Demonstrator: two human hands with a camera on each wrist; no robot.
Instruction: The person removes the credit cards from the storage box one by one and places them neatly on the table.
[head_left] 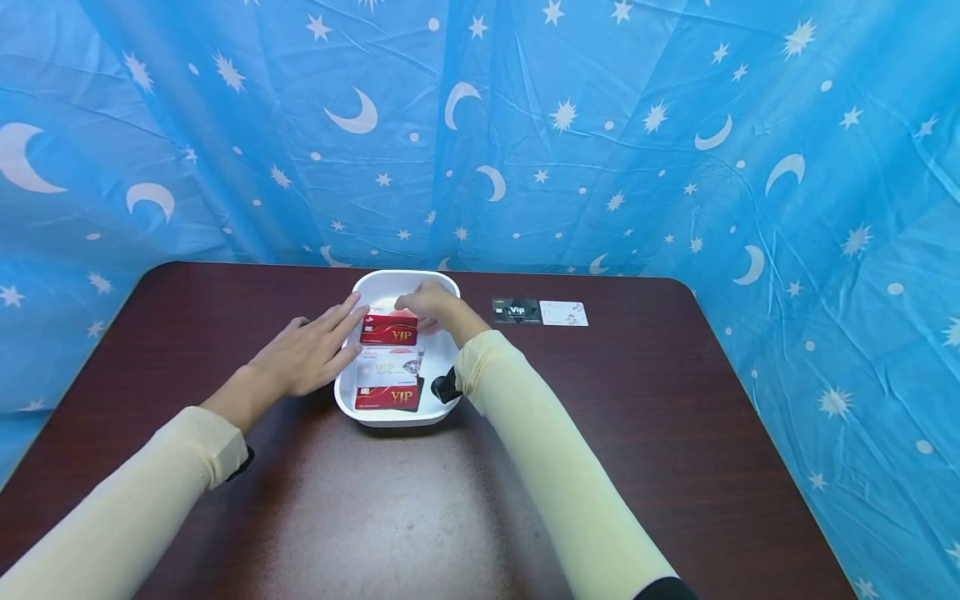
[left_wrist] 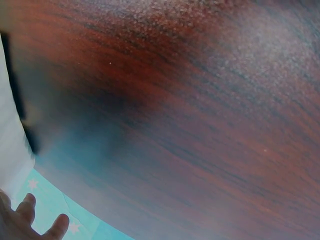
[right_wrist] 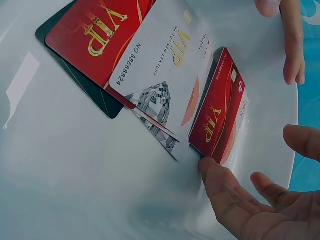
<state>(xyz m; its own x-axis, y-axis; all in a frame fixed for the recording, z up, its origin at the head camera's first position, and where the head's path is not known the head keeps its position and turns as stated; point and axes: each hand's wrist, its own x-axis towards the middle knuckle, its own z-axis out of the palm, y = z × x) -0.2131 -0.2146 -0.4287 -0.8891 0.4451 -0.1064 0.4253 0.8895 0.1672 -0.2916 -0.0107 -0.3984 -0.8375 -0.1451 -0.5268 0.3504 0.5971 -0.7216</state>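
Head view: a white, round-cornered, glossy tray [head_left: 397, 419] sits on a dark reddish-brown wood-grain table [head_left: 600, 417], with a blue curtain printed with white moons and stars [head_left: 525, 125] behind it. At the tray's left rim rests the left hand [head_left: 311, 354], its fingers straight and spread. Inside the tray's far end is the right hand [head_left: 431, 304], beside a red card with gold VIP lettering [head_left: 388, 335]. Nearer the person, in the tray, lie a white card with a printed diamond [head_left: 386, 367] and a second red VIP card [head_left: 384, 397], with a dark card [head_left: 418, 397] peeking out beneath. To the right of the tray, on the table, a black Vip card [head_left: 516, 311] and a plain-looking white card [head_left: 564, 313] lie side by side. Both arms wear pale yellow sleeves [head_left: 555, 450].

Left wrist view: wood grain fills most of it; separated fingertips show at the lower corner, beside a pale edge too unclear to name.

Right wrist view: one right fingertip touches the corner of the far red card within the tray, the other fingers loosely bent and apart, gripping nothing visible. The diamond card overlaps the second red one, thin card edges fanned below it.
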